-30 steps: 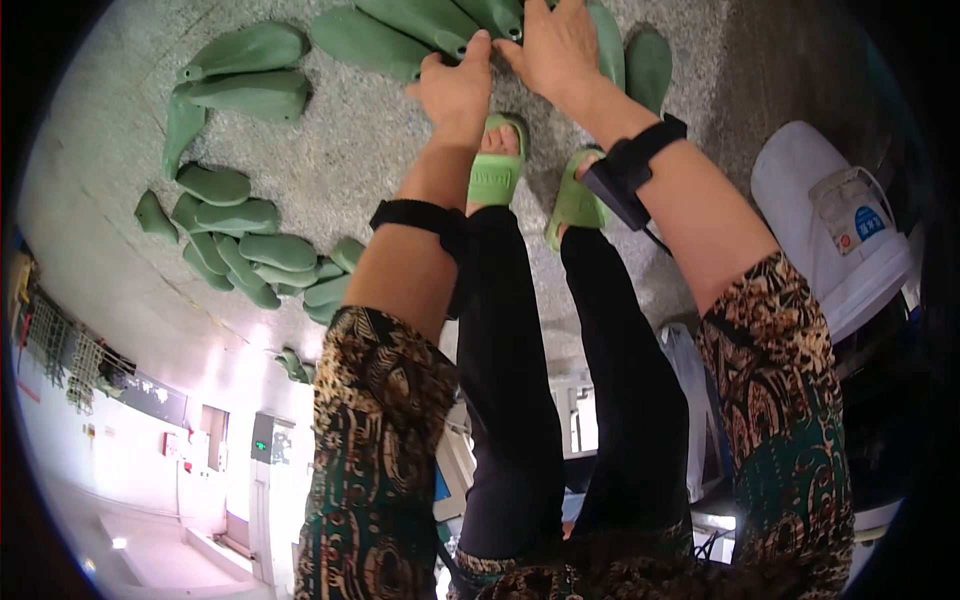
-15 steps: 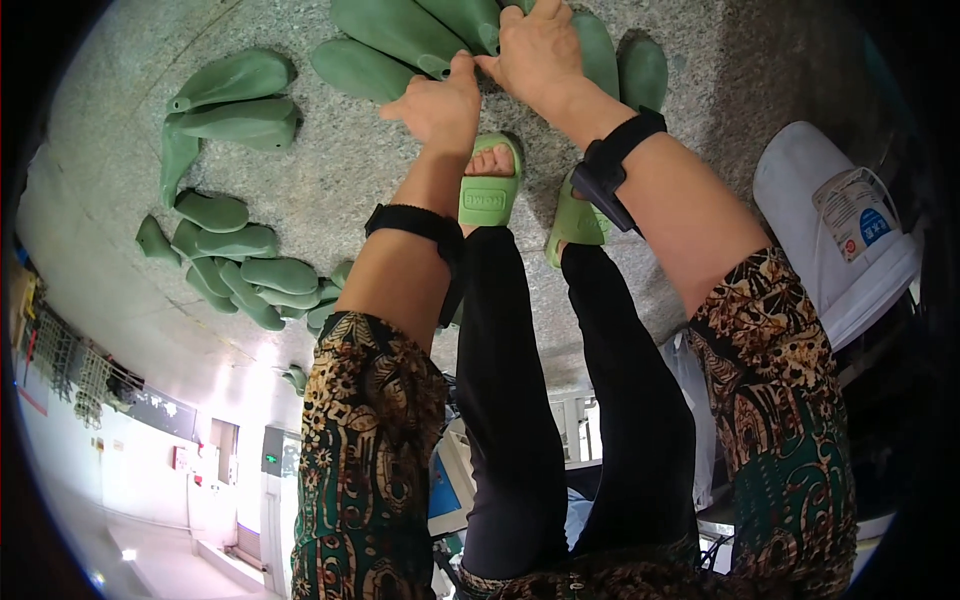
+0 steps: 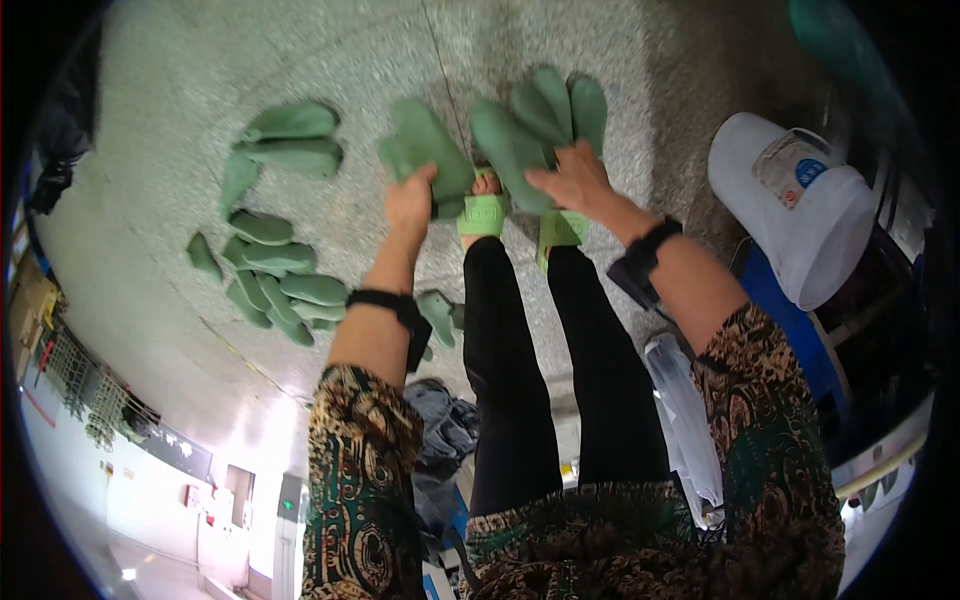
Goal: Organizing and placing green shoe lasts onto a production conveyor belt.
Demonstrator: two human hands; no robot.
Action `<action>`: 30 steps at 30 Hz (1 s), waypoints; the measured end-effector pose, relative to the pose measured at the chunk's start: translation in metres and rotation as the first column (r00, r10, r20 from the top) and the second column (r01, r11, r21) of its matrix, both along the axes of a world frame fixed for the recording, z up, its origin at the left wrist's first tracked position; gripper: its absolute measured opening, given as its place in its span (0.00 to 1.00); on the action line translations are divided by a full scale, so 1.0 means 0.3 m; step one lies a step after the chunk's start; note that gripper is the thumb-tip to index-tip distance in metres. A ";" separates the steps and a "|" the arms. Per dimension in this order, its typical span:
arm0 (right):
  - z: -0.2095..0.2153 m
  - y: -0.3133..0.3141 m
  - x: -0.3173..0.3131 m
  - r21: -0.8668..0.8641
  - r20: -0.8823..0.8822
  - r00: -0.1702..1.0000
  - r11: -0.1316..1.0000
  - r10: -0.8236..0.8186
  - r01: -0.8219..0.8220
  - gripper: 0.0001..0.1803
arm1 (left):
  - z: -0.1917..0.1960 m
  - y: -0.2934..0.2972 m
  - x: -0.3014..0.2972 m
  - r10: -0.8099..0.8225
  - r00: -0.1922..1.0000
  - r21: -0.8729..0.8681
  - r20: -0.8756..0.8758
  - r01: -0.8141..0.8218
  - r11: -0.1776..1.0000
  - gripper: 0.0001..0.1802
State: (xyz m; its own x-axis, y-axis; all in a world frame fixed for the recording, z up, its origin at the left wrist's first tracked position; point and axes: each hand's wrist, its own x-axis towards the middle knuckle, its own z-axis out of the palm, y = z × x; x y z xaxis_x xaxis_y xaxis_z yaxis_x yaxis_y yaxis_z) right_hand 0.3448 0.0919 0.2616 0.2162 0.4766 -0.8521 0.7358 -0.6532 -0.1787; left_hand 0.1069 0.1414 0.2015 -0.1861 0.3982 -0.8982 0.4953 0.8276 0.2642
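Before my feet, my left hand (image 3: 410, 200) is closed round the near end of a green shoe last (image 3: 430, 145), its wide end pointing away from me. Another last (image 3: 388, 155) shows partly behind that hand. To the right, my right hand (image 3: 578, 182) grips a second long shoe last (image 3: 505, 145) by its near end, with the thumb along it. Several more lasts (image 3: 545, 105) lie beside and beyond the right hand. Both hands cover the ends they hold.
Several green lasts (image 3: 270, 257) lie in a loose group on the speckled floor (image 3: 385, 45) at left, with a pair (image 3: 293, 155) farther off. My green sandals (image 3: 483, 215) stand close to the held lasts. A white bucket (image 3: 750, 175) lies tipped at right.
My hands, close together over the row of lasts before, are now farther apart, each with a last in its grip. The view has shifted, so more floor shows beyond them.
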 end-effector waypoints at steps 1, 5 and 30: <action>0.066 -0.016 0.014 -0.026 -0.011 1.000 1.000 -0.001 0.001 0.38 | 0.060 -0.017 -0.033 0.011 1.000 -0.010 0.028 -0.011 1.000 0.31; 0.397 0.005 0.042 -0.172 -0.067 0.998 0.985 -0.022 0.010 0.37 | 0.311 -0.091 -0.253 -0.191 0.980 0.043 0.057 0.188 0.981 0.29; 1.718 -0.522 0.778 0.480 -0.406 0.755 0.583 -0.514 0.655 0.33 | 1.502 0.145 0.388 -0.515 0.857 0.070 -0.012 0.515 0.854 0.19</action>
